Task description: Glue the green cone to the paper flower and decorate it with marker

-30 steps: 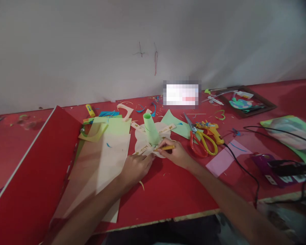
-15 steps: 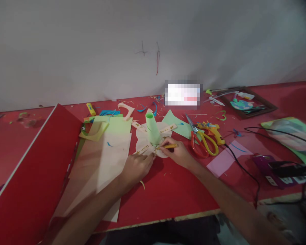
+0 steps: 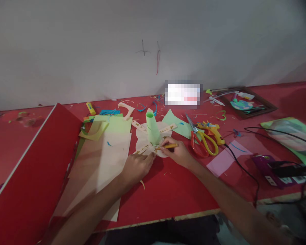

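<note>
My right hand (image 3: 179,154) pinches a yellow pencil (image 3: 171,146), its tip touching a cream flower-shaped paper cutout (image 3: 140,137). My left hand (image 3: 139,169) lies over the cutout's lower left edge, fingers stretched out and pressing it to the table. Pale strips with gold markings cross the cutout; a light green paper tube (image 3: 153,130) stands upright near its middle. Just right of my right hand are scissors (image 3: 206,144) with red and yellow handles, blades apart. A yellow glue gun (image 3: 215,132) lies beyond them.
Stacked paper sheets (image 3: 112,149) lie left, beside a tilted red board (image 3: 38,163). On the right are a pink paper (image 3: 231,158), a power strip (image 3: 275,170) with black cables, and a dark frame (image 3: 266,106). Paper scraps dot the red table (image 3: 168,194) before the wall.
Almost nothing differs. Both hands keep their places, and the pencil tip stays at the same spot on the cutout.
</note>
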`<action>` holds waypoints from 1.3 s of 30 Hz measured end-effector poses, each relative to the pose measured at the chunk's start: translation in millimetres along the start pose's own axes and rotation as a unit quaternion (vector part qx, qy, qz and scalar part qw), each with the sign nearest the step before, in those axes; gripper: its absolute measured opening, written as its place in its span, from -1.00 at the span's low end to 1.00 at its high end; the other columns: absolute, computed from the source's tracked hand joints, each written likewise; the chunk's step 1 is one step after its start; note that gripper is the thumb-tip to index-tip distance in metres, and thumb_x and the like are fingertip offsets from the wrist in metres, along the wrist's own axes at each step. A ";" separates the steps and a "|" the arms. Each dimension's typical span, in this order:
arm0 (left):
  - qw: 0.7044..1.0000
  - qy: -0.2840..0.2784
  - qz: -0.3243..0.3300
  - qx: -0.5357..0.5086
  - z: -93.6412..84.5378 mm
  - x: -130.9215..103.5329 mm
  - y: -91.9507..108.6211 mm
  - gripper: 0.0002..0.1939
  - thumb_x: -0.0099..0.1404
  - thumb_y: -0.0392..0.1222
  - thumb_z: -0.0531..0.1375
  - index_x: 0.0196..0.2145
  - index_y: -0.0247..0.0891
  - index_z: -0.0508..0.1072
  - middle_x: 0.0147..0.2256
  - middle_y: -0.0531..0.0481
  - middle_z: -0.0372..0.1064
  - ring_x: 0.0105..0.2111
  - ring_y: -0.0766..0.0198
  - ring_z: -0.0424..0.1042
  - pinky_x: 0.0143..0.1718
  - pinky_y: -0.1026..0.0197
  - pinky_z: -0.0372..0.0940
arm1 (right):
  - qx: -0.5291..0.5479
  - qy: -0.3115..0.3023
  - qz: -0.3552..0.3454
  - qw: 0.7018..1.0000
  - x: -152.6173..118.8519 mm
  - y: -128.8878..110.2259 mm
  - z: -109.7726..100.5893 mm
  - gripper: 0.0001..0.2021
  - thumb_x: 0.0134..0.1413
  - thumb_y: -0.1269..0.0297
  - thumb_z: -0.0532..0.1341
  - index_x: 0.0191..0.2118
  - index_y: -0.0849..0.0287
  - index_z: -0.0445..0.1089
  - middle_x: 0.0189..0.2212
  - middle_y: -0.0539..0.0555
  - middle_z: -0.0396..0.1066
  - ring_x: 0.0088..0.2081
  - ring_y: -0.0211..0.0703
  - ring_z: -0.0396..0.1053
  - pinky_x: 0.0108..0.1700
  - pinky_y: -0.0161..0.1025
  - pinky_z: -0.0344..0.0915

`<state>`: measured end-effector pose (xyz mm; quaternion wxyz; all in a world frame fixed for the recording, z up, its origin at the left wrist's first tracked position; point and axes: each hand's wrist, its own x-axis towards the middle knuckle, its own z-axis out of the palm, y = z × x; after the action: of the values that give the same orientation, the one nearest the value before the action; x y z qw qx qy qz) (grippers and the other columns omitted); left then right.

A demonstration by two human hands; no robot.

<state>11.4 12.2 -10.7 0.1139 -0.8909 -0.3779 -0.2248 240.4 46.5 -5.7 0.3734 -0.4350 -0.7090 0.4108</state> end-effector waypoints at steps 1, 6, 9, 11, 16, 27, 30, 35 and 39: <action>1.000 0.003 0.000 0.001 0.2 -0.1 0.1 -0.79 0.48 -0.28 0.11 -0.15 -0.25 0.56 -0.61 0.08 0.44 -0.62 0.27 0.45 -0.58 0.25 0.21 | 0.005 0.000 -0.002 1.000 0.2 -0.1 0.0 -0.87 0.23 0.15 0.26 -0.29 0.07 0.40 -0.37 -0.02 0.53 -0.37 -0.20 0.47 -0.29 -0.28 0.33; 1.000 0.010 0.002 0.008 0.1 0.0 -0.1 -0.80 0.49 -0.26 0.11 -0.17 -0.25 0.56 -0.60 0.08 0.46 -0.62 0.28 0.45 -0.58 0.25 0.19 | 0.005 0.009 -0.002 1.000 0.5 0.3 0.0 -0.89 0.23 0.18 0.26 -0.29 0.08 0.42 -0.35 -0.01 0.54 -0.34 -0.20 0.48 -0.28 -0.29 0.33; 1.000 0.008 0.008 0.013 -0.4 0.2 -0.3 -0.80 0.49 -0.26 0.11 -0.15 -0.26 0.56 -0.60 0.08 0.45 -0.61 0.27 0.46 -0.57 0.24 0.19 | 0.005 0.002 0.000 1.000 0.2 0.9 0.0 -0.87 0.21 0.19 0.27 -0.33 0.09 0.39 -0.38 -0.02 0.53 -0.36 -0.20 0.47 -0.29 -0.29 0.32; 1.000 0.003 0.008 0.017 -0.5 0.2 -0.2 -0.79 0.49 -0.27 0.11 -0.14 -0.25 0.56 -0.61 0.08 0.45 -0.61 0.27 0.46 -0.57 0.24 0.19 | 0.005 0.002 0.006 1.000 0.3 1.5 0.0 -0.88 0.21 0.20 0.27 -0.33 0.09 0.39 -0.39 -0.02 0.53 -0.37 -0.20 0.47 -0.30 -0.29 0.32; 1.000 0.005 0.004 0.012 -0.3 0.3 0.2 -0.80 0.48 -0.28 0.11 -0.15 -0.24 0.56 -0.61 0.07 0.44 -0.61 0.27 0.46 -0.57 0.25 0.19 | 0.012 0.011 0.016 1.000 0.9 2.6 -0.1 -0.90 0.20 0.21 0.27 -0.30 0.09 0.41 -0.40 -0.02 0.53 -0.38 -0.20 0.46 -0.32 -0.29 0.31; 1.000 0.016 0.005 -0.001 0.7 -0.1 1.7 -0.80 0.49 -0.29 0.11 -0.18 -0.27 0.55 -0.62 0.10 0.42 -0.63 0.27 0.44 -0.58 0.24 0.15 | 0.004 0.000 0.013 1.000 -0.3 1.4 0.1 -0.84 0.21 0.14 0.28 -0.32 0.09 0.42 -0.38 -0.01 0.52 -0.36 -0.20 0.46 -0.29 -0.30 0.31; 0.998 0.026 -0.019 -0.044 -2.3 -0.4 1.3 -0.79 0.51 -0.27 0.10 -0.21 -0.25 0.54 -0.57 0.08 0.46 -0.59 0.30 0.45 -0.55 0.26 0.20 | 0.000 -0.004 0.008 1.000 -1.2 4.3 0.8 -0.85 0.22 0.14 0.28 -0.29 0.08 0.44 -0.34 -0.01 0.54 -0.32 -0.19 0.48 -0.26 -0.28 0.33; 0.937 0.087 -0.216 -0.259 -15.4 29.5 -24.3 -0.63 0.46 -0.08 0.23 0.16 -0.18 0.40 -0.03 -0.14 0.54 -0.15 0.23 0.56 -0.23 0.25 0.44 | 0.051 0.061 0.029 0.996 -3.9 7.7 1.9 -0.80 0.22 0.09 0.29 -0.34 0.09 0.41 -0.48 -0.02 0.48 -0.44 -0.19 0.44 -0.37 -0.27 0.32; 0.879 0.006 -0.140 -0.457 -29.2 76.1 -52.6 -0.30 0.35 0.06 0.32 0.35 -0.08 0.23 0.27 -0.18 0.34 0.24 0.06 0.39 0.18 0.02 0.40 | 0.127 0.221 0.016 0.967 -1.1 10.4 -5.6 -0.77 0.23 0.05 0.32 -0.30 0.08 0.39 -0.49 -0.03 0.46 -0.53 -0.24 0.37 -0.48 -0.28 0.29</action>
<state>10.7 84.8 53.6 -0.3361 -0.7806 -0.3530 -0.3912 249.0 49.9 -13.2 0.5662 -0.4751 -0.5442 0.3970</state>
